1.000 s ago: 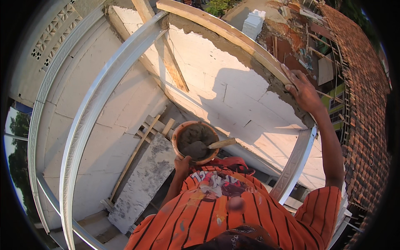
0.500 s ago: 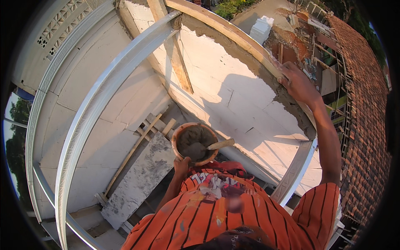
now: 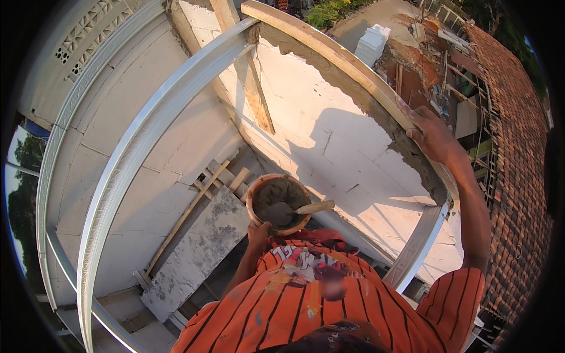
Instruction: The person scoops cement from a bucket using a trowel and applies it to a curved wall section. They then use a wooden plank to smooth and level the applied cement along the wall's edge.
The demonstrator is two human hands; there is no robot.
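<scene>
A left hand (image 3: 258,234) grips a bowl (image 3: 250,200) of mortar (image 3: 275,195); the right hand (image 3: 438,139), fingers curled, grasps a wooden batten (image 3: 322,41) edging a block wall (image 3: 288,88).

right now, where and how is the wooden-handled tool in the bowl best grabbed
Probably by the outer end of its wooden handle, coming from the right: that end juts past the right rim of the bowl, clear of the mortar, while the left hand holds the bowl's lower-left side.
</scene>
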